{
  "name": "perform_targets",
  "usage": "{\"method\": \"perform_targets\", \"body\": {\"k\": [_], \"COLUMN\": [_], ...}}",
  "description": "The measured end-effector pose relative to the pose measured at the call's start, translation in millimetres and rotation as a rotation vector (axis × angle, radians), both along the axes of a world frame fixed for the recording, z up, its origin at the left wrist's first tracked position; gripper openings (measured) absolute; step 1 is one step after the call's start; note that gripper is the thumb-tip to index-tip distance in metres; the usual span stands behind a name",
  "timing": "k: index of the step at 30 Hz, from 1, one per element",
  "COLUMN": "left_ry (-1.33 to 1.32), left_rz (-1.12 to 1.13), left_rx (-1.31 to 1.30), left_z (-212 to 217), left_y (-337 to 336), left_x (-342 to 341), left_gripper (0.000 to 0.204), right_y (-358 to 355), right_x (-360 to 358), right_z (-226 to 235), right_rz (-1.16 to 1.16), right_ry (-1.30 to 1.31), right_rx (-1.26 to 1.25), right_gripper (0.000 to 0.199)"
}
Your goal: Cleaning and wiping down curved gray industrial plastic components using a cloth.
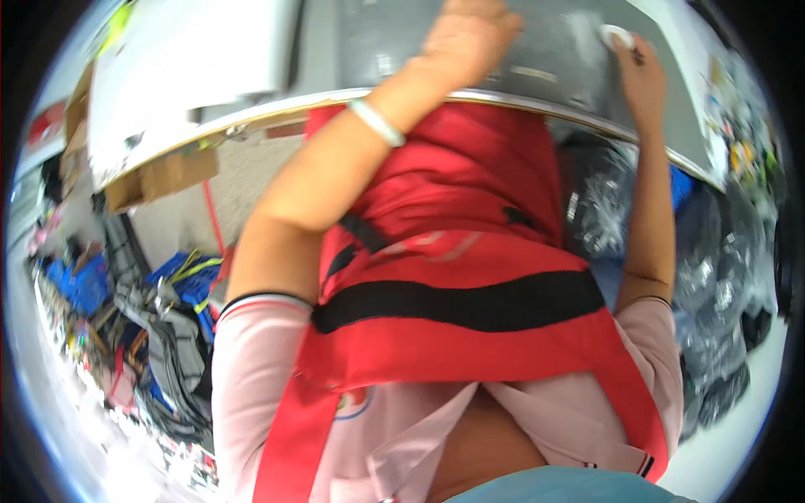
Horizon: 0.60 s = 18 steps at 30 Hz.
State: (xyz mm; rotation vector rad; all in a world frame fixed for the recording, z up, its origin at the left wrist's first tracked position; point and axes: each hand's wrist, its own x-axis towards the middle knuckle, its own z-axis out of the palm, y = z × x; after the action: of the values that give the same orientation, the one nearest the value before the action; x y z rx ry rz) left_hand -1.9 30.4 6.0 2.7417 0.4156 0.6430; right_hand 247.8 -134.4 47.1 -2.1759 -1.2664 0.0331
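Note:
My left hand (471, 40) is closed over a dark grey, glossy flat sheet (537, 42) at the table's far side. Its fingers are curled and slightly blurred, so whatever they may hold is hidden. A pale band (376, 122) circles that wrist. Off to the right, my right hand (644, 80) grips a small white rounded piece (618, 35) between thumb and fingers near the sheet's right end. Its exact kind does not show.
A large white panel (193, 50) covers the table's left part. The pale table edge (503, 101) curves close to my red apron (470, 176). Below stand a cardboard box (163, 178), blue crates (80, 281) and clear plastic bags (713, 251).

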Motion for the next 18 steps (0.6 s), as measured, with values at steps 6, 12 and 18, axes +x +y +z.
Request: {"method": "perform_targets", "body": {"k": [6,12,18], "left_ry": [0.097,0.11,0.038], "left_rz": [0.133,0.124,0.124], "left_rx": [-0.012,0.013,0.033], "left_z": [27,26,19], "left_y": [-17,-20,-17], "left_x": [-5,2,0], "left_gripper": [0.033,0.034,0.034], "right_y": [-49,-58,-55], "right_x": [-74,-76,-67], "right_z": [31,35,33], "right_rz": [0.212,0.324,0.371], "right_ry": [0.219,0.063,-0.129], "right_rx": [-0.173,-0.23,-0.335], "right_gripper": [0.021,0.019,0.023]}}
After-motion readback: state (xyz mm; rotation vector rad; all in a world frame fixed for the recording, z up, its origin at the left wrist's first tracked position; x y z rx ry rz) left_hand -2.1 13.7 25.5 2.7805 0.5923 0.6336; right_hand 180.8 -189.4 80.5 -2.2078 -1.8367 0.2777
